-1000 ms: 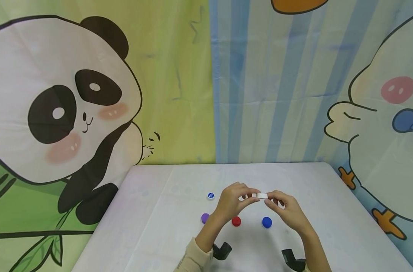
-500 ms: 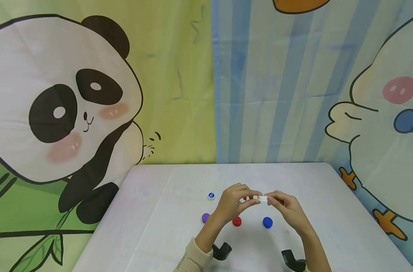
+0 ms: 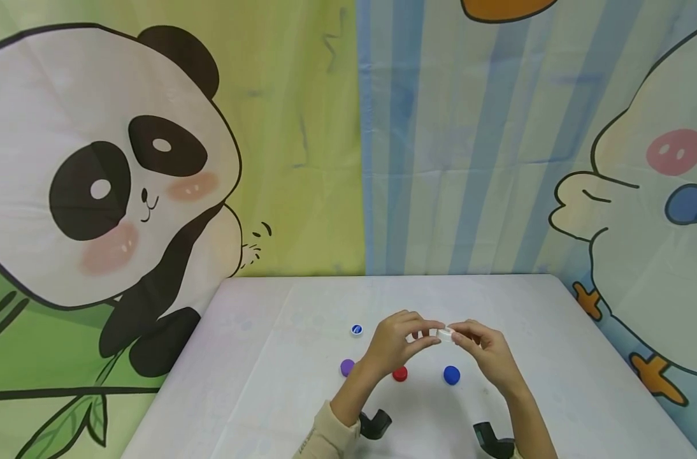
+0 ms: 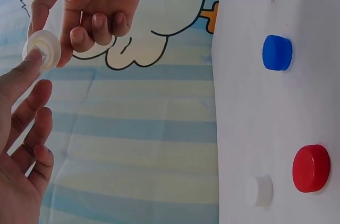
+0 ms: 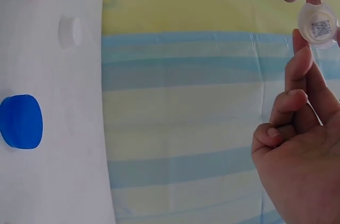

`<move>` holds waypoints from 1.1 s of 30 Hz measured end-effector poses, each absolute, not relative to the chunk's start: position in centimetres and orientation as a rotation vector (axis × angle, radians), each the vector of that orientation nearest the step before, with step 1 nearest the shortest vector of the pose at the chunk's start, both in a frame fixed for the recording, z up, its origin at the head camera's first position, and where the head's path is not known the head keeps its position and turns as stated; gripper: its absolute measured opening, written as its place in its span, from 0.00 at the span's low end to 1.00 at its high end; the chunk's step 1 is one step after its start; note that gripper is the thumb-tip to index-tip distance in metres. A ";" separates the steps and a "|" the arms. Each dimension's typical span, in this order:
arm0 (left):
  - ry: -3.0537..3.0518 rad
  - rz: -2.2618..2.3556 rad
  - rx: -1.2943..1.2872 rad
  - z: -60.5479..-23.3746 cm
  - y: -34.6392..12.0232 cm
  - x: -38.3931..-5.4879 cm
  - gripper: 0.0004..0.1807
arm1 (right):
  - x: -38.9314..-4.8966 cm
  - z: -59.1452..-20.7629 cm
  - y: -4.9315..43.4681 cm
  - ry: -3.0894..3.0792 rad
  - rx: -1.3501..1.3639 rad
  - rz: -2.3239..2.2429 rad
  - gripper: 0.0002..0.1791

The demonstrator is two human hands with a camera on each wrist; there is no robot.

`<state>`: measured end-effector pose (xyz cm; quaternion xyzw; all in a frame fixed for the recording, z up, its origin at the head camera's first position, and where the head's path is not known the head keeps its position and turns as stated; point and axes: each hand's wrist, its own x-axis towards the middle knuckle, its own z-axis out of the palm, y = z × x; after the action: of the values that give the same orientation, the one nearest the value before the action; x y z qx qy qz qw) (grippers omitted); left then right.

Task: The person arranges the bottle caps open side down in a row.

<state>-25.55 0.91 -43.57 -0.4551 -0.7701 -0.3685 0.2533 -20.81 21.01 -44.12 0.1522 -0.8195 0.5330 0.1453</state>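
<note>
A small white bottle cap [image 3: 445,335] is held above the table between both hands. In the right wrist view its hollow side shows a grey printed patch [image 5: 321,28]. My left hand [image 3: 390,341] pinches the cap's left side, and in the left wrist view one fingertip overlaps its hollow. My right hand [image 3: 488,357] grips the opposite edge between thumb and forefinger, its other fingers curled. Below the hands lie a red cap [image 3: 399,373] and a blue cap [image 3: 452,375]. A purple cap [image 3: 347,367] lies partly behind the left forearm.
A white-and-blue disc [image 3: 357,329] lies farther back on the white table [image 3: 268,382]. Another white cap [image 4: 261,191] sits near the red one in the wrist views. Black mounts [image 3: 374,424] are on the wrists. Printed curtains [image 3: 302,159] hang behind the table.
The white cap has turned from edge-on to a tilt that shows more of its round opening. The right thumb and forefinger have come closer around it. The caps on the table have stayed put.
</note>
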 end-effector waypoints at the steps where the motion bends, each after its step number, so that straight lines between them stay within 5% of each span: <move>1: -2.092 -0.998 -1.240 -43.5 0.9 -25.5 0.13 | -20.7 -43.9 20.9 -2.349 0.432 1.504 0.08; 19: -2.225 -1.013 -1.134 -43.4 1.4 -25.6 0.17 | -19.7 -42.3 19.8 -2.201 0.477 1.264 0.16; 33: -2.355 -0.867 -1.071 -46.1 3.5 -28.7 0.17 | -25.8 -50.1 24.1 -2.164 0.462 1.195 0.18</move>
<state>-28.66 3.52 -46.06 -0.3841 -0.8448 -0.3110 0.2051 -25.79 24.14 -50.07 0.1746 -0.8185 0.4520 0.3085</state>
